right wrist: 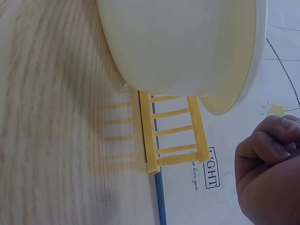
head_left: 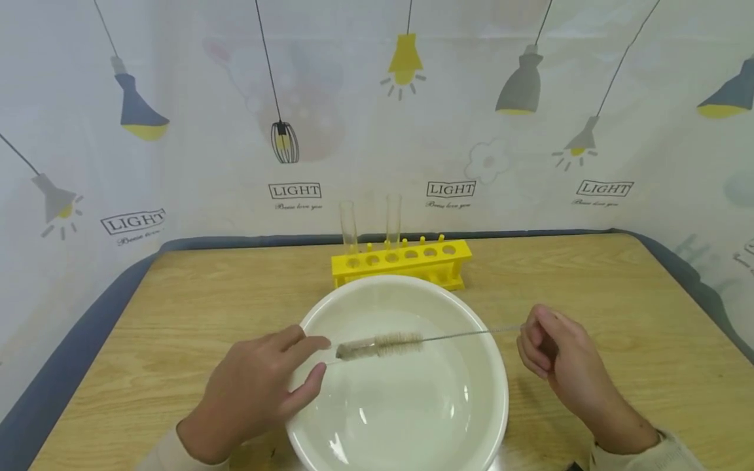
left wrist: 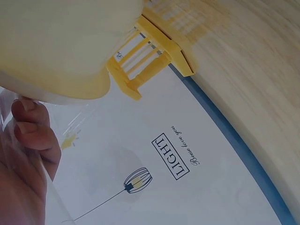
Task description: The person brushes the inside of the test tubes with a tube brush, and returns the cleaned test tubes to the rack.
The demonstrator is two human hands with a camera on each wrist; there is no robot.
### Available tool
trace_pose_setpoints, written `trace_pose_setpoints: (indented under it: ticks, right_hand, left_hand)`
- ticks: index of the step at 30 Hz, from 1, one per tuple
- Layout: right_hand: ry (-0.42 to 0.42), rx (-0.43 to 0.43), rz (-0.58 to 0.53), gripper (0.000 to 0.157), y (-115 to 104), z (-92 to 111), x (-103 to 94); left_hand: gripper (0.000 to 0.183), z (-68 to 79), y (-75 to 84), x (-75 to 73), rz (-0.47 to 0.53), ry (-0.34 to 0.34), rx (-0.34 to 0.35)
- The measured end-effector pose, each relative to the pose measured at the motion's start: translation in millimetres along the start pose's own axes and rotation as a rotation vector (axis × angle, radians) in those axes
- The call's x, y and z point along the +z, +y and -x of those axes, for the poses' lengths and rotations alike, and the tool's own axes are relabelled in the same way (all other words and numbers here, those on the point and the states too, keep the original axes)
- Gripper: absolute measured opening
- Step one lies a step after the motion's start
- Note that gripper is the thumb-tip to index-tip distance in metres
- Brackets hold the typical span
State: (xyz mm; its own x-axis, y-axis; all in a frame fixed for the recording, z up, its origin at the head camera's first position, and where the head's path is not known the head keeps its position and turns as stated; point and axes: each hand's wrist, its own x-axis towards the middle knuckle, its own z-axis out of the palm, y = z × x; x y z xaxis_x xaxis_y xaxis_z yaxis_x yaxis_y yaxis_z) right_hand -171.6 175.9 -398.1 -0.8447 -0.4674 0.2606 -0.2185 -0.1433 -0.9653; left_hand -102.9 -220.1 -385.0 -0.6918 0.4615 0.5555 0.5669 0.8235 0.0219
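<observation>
Over a white basin (head_left: pixel 497 399), my left hand (head_left: pixel 259 376) holds a clear glass test tube (head_left: pixel 358 348) between thumb and fingers. The tube lies nearly level, and much of it is hard to see. A test tube brush (head_left: pixel 400 341) sits partly inside it; the bristles at the right spread outside the mouth. My right hand (head_left: pixel 556 353), to the right of the basin, grips the brush's thin twisted-wire handle with curled fingers. The left wrist view shows the left fingers (left wrist: pixel 35 133) around the clear tube; in the right wrist view the curled right hand (right wrist: pixel 269 164) appears, wire above.
Behind the basin stands a yellow test tube rack (head_left: pixel 403 257) with two upright clear tubes, one at its left end (head_left: pixel 349 226) and another (head_left: pixel 393 219) near its middle. The wooden table (head_left: pixel 589 281) ends at a printed curtain (head_left: pixel 365 131).
</observation>
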Motion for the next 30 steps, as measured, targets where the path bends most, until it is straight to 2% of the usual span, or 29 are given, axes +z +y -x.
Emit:
trace_pose_setpoints:
  ticks: [5, 11, 16, 19, 25, 30]
  right_hand:
    - [-0.007, 0.020, -0.049, 0.038, -1.9, 0.3, 2.2]
    - [-0.014, 0.016, -0.017, 0.036, -1.5, 1.9, 4.2]
    - [0.000, 0.031, 0.019, 0.035, -0.9, 3.0, 4.9]
    - [-0.018, 0.004, -0.001, 0.036, 0.1, 2.9, 5.6]
    - [-0.080, -0.068, -0.111, 0.037, 4.2, 2.1, 6.6]
    - [-0.084, -0.055, -0.030, 0.034, 3.2, 3.4, 8.2]
  left_hand:
    - [0.037, 0.9, 1.8, 0.4, 0.004, 0.015, 0.004]
    - [0.040, 0.1, 3.7, 1.6, 0.013, 0.050, 0.030]
    - [0.044, -0.4, 5.9, -0.1, 0.014, 0.035, 0.036]
    - [0.046, -0.8, 6.6, -0.4, 0.011, 0.041, 0.046]
    - [0.044, -2.3, 5.9, 0.4, 0.014, 0.062, 0.061]
    - [0.045, -1.9, 4.8, 0.6, 0.011, 0.059, 0.065]
